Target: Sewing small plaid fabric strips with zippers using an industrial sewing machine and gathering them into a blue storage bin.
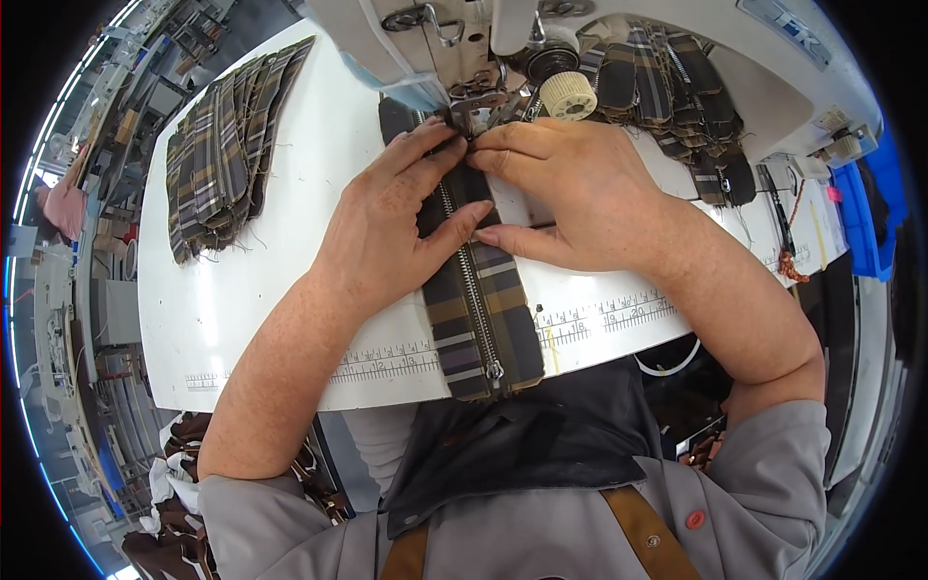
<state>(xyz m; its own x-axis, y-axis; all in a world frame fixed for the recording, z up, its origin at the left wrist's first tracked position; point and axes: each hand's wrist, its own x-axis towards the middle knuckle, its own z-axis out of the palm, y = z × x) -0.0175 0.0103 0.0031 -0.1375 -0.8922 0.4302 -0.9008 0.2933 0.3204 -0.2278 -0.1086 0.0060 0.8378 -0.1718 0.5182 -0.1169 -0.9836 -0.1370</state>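
Zipper strip [498, 300]: on surface [309, 145], directly beneath fingers [418, 145], long axis near-to-far, far portion at sewing machine [425, 58] | left hand [377, 227] left, right hand [594, 198] right, both touching | fingers: parted from thumbs, flattened, nothing pinched visibly.

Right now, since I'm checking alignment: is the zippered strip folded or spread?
Spread: the strip lies flat where visible, plaid showing either side of its zipper.

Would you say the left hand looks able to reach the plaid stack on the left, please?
Probably yes: the left hand rests on the zippered strip, but nothing visible stands between it and the plaid stack.
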